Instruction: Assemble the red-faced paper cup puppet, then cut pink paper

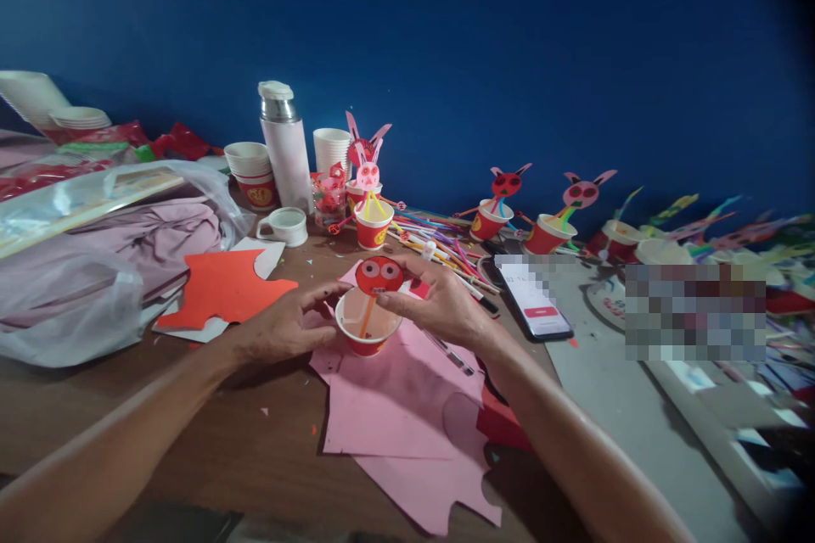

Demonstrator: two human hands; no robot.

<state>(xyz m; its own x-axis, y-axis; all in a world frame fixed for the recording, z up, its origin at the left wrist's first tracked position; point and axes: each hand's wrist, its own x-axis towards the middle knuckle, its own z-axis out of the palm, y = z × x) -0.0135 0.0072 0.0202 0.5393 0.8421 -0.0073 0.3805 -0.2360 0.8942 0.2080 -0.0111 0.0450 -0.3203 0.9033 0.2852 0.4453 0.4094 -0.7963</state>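
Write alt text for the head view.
A person's right hand holds a red face, its orange stem in a paper cup over pink sheets, left hand at the cup's side. Cups with eared faces and a white flask stand behind.

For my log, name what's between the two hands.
Head view: a red paper cup and red paper face lie between the left hand and right hand.

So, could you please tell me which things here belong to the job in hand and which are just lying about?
Job, seemingly: nearest cup, its red face, pink paper, orange paper.
Lying about, apparently: phone, flask, mug, plastic bag.
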